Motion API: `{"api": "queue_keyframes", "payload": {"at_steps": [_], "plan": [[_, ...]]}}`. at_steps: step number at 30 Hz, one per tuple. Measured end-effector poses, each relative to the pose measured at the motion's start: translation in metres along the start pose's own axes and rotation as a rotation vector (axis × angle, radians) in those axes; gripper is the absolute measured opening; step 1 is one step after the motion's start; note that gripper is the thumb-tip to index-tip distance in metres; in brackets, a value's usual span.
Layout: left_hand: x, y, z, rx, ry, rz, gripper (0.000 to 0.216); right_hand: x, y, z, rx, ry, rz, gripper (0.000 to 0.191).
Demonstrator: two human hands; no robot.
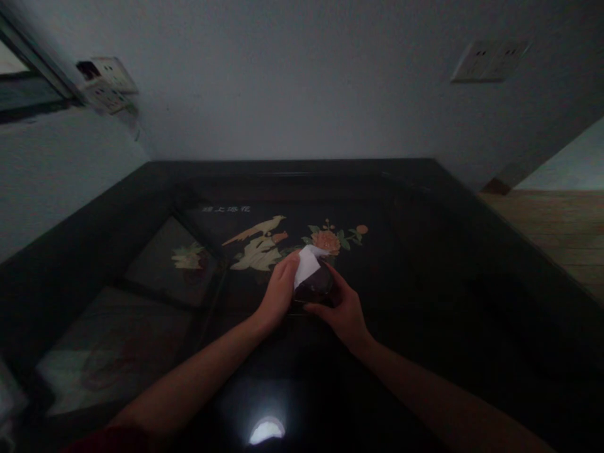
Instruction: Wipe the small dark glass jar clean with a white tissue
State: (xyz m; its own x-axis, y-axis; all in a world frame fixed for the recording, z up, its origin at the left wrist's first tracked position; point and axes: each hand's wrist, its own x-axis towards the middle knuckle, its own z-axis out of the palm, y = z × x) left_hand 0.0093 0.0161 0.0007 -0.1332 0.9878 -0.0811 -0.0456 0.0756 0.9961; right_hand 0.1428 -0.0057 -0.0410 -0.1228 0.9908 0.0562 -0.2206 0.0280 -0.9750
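A small dark object (pixel 315 287) with a glossy side is between my hands, over the middle of the black table (pixel 415 245). My right hand (pixel 345 307) grips it from the right, thumb along its near lower edge. A white tissue (pixel 307 263) covers the upper left of the object. My left hand (pixel 281 284) is closed on the tissue and presses it against that side. The dim light hides what kind of object it is, and whether it touches the tabletop cannot be told.
The glossy tabletop carries a bird-and-flower picture (pixel 257 248) and mirrors a window and a bright lamp spot (pixel 267 430). A pale wall (pixel 292 82) stands behind it, with sockets (pixel 491 60) at right and more sockets (pixel 111 85) at left. Wooden floor (pixel 561 220) shows at right.
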Motion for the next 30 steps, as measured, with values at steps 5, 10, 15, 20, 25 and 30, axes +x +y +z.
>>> {"api": "queue_keyframes", "payload": {"at_steps": [5,10,15,20,25,30], "plan": [[0.006,0.000,-0.003,-0.113,0.039,-0.186,0.032,-0.003,0.003,0.000,0.019,-0.045,-0.018,0.084],[-0.012,-0.010,0.004,0.128,0.008,0.243,0.039,0.001,0.001,0.001,0.096,0.031,0.082,0.083],[-0.025,-0.022,0.005,0.369,-0.073,0.646,0.037,0.002,-0.004,-0.001,0.050,0.053,0.066,0.074],[-0.023,-0.016,0.002,0.343,-0.103,0.640,0.036,0.001,-0.003,-0.001,0.023,0.046,0.029,0.074],[-0.012,-0.007,0.000,0.095,-0.067,0.305,0.037,-0.002,0.001,0.000,0.026,0.011,0.000,0.082],[0.003,-0.008,-0.002,-0.162,0.081,-0.101,0.027,-0.004,0.003,0.000,-0.002,-0.044,-0.009,0.082]]}}
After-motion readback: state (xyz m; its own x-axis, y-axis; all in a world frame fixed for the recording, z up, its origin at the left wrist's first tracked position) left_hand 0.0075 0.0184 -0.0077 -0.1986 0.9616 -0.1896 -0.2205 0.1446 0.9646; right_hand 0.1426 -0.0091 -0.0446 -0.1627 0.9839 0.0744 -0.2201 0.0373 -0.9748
